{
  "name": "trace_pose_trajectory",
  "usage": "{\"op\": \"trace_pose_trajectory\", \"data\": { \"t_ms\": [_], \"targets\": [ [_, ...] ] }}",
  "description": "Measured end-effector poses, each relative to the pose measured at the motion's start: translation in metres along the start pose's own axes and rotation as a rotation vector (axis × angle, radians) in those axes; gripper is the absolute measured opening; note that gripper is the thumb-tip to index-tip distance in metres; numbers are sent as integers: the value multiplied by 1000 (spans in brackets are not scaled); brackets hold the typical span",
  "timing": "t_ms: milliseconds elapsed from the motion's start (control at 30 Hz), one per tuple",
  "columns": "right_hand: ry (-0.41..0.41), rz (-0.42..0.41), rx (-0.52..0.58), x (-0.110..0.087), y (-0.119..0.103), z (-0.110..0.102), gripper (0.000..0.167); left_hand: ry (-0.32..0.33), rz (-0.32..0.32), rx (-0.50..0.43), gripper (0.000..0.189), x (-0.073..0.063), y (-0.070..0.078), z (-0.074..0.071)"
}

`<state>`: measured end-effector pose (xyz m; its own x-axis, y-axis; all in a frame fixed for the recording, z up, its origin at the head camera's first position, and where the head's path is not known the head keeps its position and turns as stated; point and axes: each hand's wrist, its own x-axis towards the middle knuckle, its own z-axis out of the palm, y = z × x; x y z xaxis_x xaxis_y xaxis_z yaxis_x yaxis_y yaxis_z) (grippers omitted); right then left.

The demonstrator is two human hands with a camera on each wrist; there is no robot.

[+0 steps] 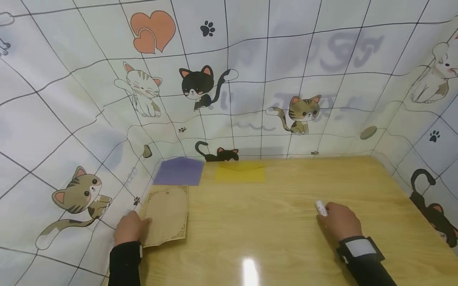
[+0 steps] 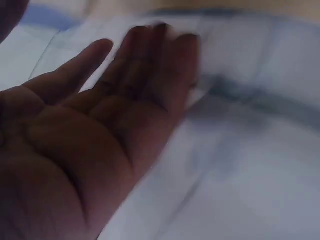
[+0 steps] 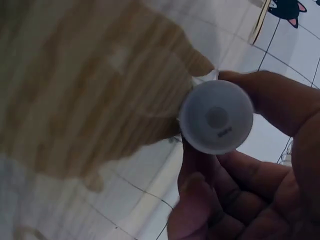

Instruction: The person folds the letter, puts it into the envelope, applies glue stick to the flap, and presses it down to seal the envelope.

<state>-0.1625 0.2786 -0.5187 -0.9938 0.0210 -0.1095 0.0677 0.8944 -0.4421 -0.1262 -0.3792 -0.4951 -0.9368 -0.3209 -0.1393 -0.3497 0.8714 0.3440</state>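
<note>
At the left, my left hand [image 1: 129,229] touches the left edge of a brown sheet of paper [image 1: 167,216] with an ornamental border. The thumb lies over that edge. In the left wrist view the palm is bare and the fingers [image 2: 145,75] are extended, loosely together. My right hand [image 1: 340,220], on the right side of the table, pinches a small white tube [image 1: 321,208] shaped like a glue stick. The right wrist view shows the tube's round end [image 3: 217,117] between thumb and fingers, with a small round recess and faint print.
A purple envelope [image 1: 179,171] lies at the table's back left, just behind the brown sheet. Right of it is a yellow envelope [image 1: 240,172]. Cat-patterned sheeting [image 1: 247,119] rises behind and along both sides of the wooden table [image 1: 250,222].
</note>
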Motion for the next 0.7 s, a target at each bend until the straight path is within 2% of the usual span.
{"op": "trace_pose_trajectory", "data": {
  "t_ms": [100,233,300,367,433,533,600,700],
  "targets": [
    [40,15,-16,-5,5,-3,69,-46,-1,-4,66,13,-18,12],
    [162,-20,-23,-18,-9,-4,90,-27,49,15,76,19,-20,19],
    [207,-59,2,-30,-23,-3,86,-52,62,0,83,19,-17,20],
    [208,-109,41,-42,-39,-1,77,-103,67,-40,90,19,-14,21],
    [149,-141,101,-53,-54,3,70,-163,55,-99,86,18,-9,22],
    [-6,-190,228,-61,-69,12,63,-244,53,-260,48,14,6,32],
    [-114,-200,321,-60,-74,18,61,-291,65,-399,29,10,28,38],
    [-216,-214,427,-52,-75,25,62,-319,127,-607,22,1,73,48]
  ]
}}
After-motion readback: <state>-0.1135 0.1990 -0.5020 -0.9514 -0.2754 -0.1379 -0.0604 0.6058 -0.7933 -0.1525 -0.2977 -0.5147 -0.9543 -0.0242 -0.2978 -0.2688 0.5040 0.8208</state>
